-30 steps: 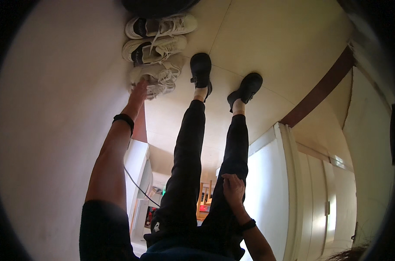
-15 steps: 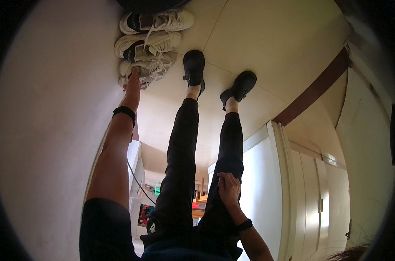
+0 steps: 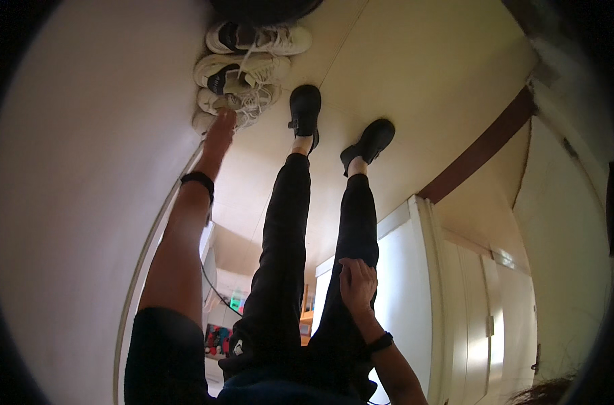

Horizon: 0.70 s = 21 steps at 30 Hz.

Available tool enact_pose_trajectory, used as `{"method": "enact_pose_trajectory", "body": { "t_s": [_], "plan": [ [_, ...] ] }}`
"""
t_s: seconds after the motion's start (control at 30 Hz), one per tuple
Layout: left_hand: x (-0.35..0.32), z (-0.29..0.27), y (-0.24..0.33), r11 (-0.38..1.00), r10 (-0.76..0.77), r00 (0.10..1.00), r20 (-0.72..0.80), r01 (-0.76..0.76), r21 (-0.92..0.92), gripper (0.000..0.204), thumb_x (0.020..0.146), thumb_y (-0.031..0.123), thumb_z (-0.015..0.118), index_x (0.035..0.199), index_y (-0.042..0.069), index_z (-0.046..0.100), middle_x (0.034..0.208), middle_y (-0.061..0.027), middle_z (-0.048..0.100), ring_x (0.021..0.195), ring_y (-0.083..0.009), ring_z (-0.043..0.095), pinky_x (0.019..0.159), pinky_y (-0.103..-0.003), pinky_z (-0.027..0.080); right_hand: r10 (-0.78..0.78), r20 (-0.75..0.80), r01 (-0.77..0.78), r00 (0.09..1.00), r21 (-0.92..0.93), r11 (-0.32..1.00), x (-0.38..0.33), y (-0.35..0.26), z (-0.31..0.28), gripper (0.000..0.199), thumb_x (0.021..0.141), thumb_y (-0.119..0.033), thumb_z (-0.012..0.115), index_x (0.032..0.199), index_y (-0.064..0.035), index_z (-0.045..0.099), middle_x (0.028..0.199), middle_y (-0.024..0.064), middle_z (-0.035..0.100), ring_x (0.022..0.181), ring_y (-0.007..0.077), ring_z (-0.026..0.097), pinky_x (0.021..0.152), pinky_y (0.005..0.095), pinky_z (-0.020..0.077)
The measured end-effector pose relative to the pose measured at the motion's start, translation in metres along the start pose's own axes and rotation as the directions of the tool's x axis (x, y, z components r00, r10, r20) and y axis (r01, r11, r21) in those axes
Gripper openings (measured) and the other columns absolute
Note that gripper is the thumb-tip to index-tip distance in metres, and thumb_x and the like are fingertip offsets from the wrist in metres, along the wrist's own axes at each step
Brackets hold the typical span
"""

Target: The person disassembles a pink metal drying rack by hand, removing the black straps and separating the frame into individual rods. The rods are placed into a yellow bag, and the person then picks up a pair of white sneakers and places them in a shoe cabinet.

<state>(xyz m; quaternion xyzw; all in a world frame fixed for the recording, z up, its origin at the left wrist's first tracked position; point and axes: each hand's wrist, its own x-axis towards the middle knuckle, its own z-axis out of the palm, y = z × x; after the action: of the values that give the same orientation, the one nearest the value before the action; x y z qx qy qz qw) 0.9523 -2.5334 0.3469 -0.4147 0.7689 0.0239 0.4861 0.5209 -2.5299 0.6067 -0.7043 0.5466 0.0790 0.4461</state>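
Beige floor (image 3: 422, 74) bears pale sneakers (image 3: 243, 71) against wall (image 3: 84, 169).

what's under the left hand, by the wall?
The left hand reaches onto a white sneaker, lowest of a row along the wall. The hand covers most of it; grip unclear.

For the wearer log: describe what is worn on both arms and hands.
Both hands are bare, with no gloves or visible rings. The left hand has a black band at the wrist and a dark short sleeve above. The right hand wears a black wristband.
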Motion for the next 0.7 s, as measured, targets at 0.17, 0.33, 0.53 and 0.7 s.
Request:
{"method": "enact_pose_trajectory", "body": {
  "t_s": [0.17, 0.33, 0.53, 0.7],
  "plan": [
    [-0.102, -0.039, 0.079, 0.714, -0.214, 0.973, 0.088, 0.218, -0.665, 0.028, 0.092, 0.024, 0.047, 0.1, 0.009, 0.069, 0.123, -0.0126, 0.057, 0.122, -0.0286, 0.046, 0.109, -0.048, 0.027, -0.109, -0.062, 0.104, 0.992, -0.076, 0.992, 0.003, -0.015, -0.026, 0.011, 0.08, -0.007, 0.06, 0.09, -0.0114, 0.063, 0.079, 0.0053, 0.06, 0.074, 0.0252, 0.057, 0.065, 0.0397, 0.0406],
    [-0.254, -0.072, 0.169, -0.119, -0.008, 0.936, 0.353, 0.349, -0.929, 0.038, 0.079, 0.013, 0.058, 0.117, 0.014, 0.058, 0.098, -0.0153, 0.067, 0.088, -0.0265, 0.065, 0.077, -0.041, 0.052, -0.227, 0.277, 0.288, 0.934, -0.201, 0.936, -0.008, -0.01, -0.033, 0.013, 0.079, -0.016, 0.063, 0.09, -0.0154, 0.068, 0.084, 0.0045, 0.064, 0.078, 0.026, 0.059, 0.068, 0.0416, 0.0433],
    [-0.447, -0.142, 0.288, -0.979, 0.174, 0.849, 0.499, 0.202, -0.001, 0.035, 0.086, 0.015, 0.063, 0.12, 0.014, 0.058, 0.09, -0.0049, 0.066, 0.074, -0.017, 0.061, 0.063, -0.036, 0.051, -0.025, 0.705, 0.179, 0.709, -0.145, 0.973, -0.027, 0.013, -0.099, 0.038, 0.093, -0.043, 0.052, 0.093, -0.0091, 0.07, 0.092, 0.016, 0.067, 0.092, 0.0323, 0.062, 0.079, 0.0395, 0.0477],
    [-0.55, -0.226, 0.403, -0.996, 0.086, 0.803, 0.59, 0.068, 0.053, 0.038, 0.085, 0.017, 0.061, 0.122, 0.011, 0.058, 0.099, -0.0093, 0.066, 0.088, -0.0183, 0.065, 0.074, -0.035, 0.054, -0.144, 0.774, 0.365, 0.617, -0.12, 0.923, -0.043, 0.045, -0.204, 0.03, 0.096, -0.026, 0.049, 0.112, -0.0055, 0.064, 0.093, 0.012, 0.065, 0.088, 0.0195, 0.063, 0.08, 0.0328, 0.0489]
  ]
}}
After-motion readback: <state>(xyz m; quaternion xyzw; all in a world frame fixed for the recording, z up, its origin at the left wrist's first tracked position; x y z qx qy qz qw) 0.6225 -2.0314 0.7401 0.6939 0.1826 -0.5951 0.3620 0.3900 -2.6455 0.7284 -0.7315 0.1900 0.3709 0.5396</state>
